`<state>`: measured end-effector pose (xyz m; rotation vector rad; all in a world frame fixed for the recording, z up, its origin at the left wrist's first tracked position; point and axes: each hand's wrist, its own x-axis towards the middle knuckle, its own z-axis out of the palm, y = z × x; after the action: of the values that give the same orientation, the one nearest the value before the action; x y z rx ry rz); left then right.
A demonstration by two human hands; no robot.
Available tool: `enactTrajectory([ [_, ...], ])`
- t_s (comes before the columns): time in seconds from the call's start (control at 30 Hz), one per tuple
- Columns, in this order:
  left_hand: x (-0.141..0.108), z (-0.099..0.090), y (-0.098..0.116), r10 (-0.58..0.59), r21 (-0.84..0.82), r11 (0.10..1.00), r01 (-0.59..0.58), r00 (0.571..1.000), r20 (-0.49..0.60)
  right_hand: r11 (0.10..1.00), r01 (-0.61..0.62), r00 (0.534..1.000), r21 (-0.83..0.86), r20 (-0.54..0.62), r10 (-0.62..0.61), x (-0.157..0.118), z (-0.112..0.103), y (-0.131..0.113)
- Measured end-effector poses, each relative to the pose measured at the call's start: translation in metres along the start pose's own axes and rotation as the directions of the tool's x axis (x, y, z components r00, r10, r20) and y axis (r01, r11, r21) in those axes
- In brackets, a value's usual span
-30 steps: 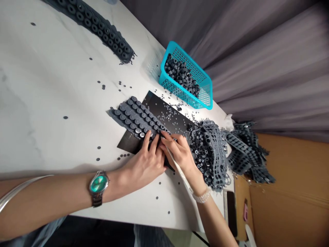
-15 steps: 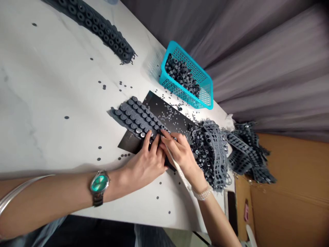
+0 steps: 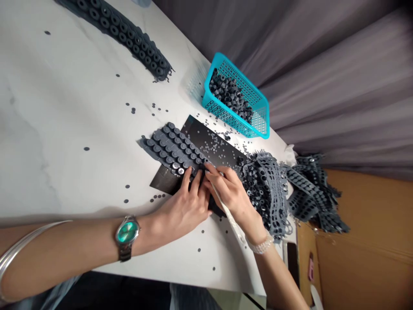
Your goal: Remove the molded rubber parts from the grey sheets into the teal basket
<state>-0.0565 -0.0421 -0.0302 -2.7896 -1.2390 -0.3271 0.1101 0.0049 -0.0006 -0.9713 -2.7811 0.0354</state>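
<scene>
A dark grey moulded rubber sheet (image 3: 176, 148) with rows of round caps lies slanted across a black board (image 3: 201, 131). My left hand (image 3: 185, 202), with a green-faced watch on its wrist, rests on the sheet's near end, index and middle fingers spread; its thumb is hidden. Close against it, my right hand (image 3: 227, 191) is closed around a slim white-handled tool (image 3: 230, 217). The handle sticks out below the palm, while the tip is hidden among the fingers at the sheet. I cannot tell what kind of tool it is.
A turquoise basket (image 3: 208, 100) of small dark rubber pieces stands behind the board. Small discs (image 3: 214, 148) are scattered about. To the right are piled perforated rubber sheets (image 3: 274, 185) and a cardboard box (image 3: 371, 224). Another studded strip (image 3: 129, 41) lies at upper left.
The whole view has shifted slightly. My right hand has moved a little, and the white tool's handle is tilted a bit differently. My left hand keeps its place on the sheet.
</scene>
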Motion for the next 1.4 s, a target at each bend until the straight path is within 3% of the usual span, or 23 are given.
enactTrajectory([
  [0.3,0.001,0.002,0.000,-0.001,0.010,1.000,0.002,1.000,-0.026,1.000,0.004,0.999,-0.027,0.038,-0.003,-0.006,0.003,-0.002],
  [0.6,0.001,0.002,0.001,0.012,-0.006,1.000,-0.012,1.000,-0.027,0.970,0.170,0.984,-0.176,0.080,-0.158,0.006,0.007,0.003],
  [0.67,0.001,0.002,0.001,0.007,-0.013,1.000,-0.007,1.000,-0.020,0.975,0.115,0.993,-0.191,0.017,-0.114,0.008,0.010,0.008],
  [0.73,0.001,0.003,0.001,-0.006,-0.018,1.000,0.006,1.000,-0.014,0.983,-0.048,0.996,-0.177,-0.087,0.033,0.008,0.013,0.016],
  [0.8,0.000,0.004,0.002,-0.016,-0.023,1.000,0.016,1.000,-0.009,0.970,-0.203,0.969,-0.135,-0.169,0.179,0.006,0.013,0.022],
  [0.87,0.000,0.005,0.003,-0.019,-0.025,1.000,0.019,1.000,-0.009,0.961,-0.256,0.954,-0.101,-0.186,0.235,0.003,0.012,0.024],
  [1.17,0.000,0.006,0.003,-0.003,0.007,1.000,0.003,0.999,-0.037,0.984,-0.166,0.984,0.070,-0.058,0.170,0.010,0.007,0.002],
  [1.4,-0.001,0.007,0.004,0.001,0.019,1.000,0.000,0.998,-0.059,0.994,-0.104,0.994,0.010,-0.015,0.104,0.015,0.007,0.003],
])
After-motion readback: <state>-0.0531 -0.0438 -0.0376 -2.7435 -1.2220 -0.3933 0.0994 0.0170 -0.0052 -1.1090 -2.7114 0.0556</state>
